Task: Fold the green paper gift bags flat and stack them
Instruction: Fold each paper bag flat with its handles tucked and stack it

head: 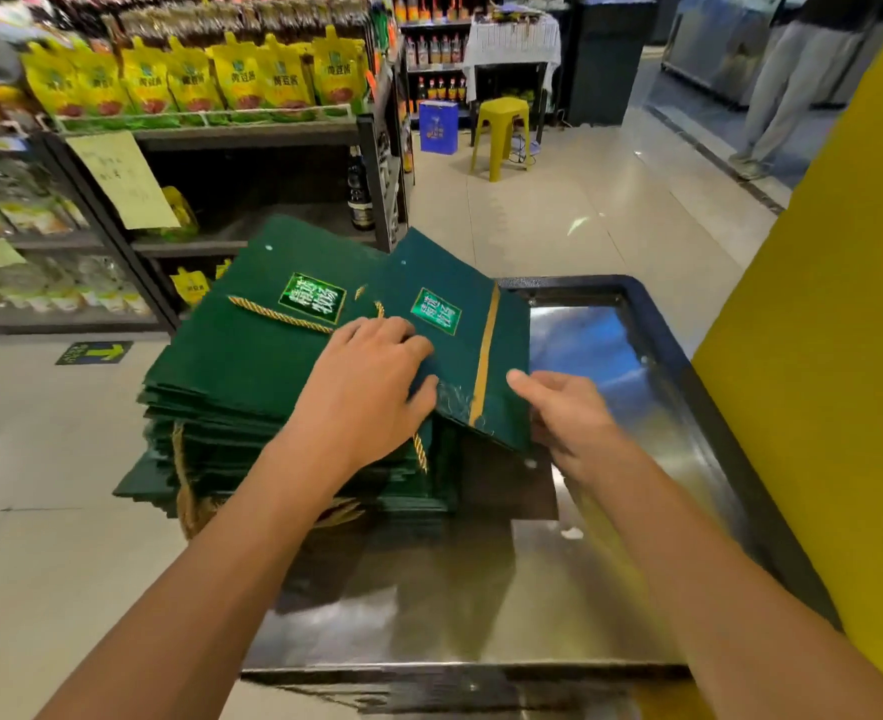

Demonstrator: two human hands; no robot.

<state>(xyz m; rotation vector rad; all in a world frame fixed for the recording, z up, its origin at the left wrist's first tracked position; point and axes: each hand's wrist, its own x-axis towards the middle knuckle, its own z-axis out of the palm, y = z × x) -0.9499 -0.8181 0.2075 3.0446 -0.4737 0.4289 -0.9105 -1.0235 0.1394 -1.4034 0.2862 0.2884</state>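
Green gift bag [462,356], label [435,311] characters blurred, lies under the flat left hand [371,366], right hand [569,413] pinching its edge.

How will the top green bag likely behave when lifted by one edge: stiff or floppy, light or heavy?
Probably fairly stiff: the top bag keeps a flat panel where the right hand lifts its edge. Likely light, since a pinch raises it. It may slide on the stack; the left hand presses it down.
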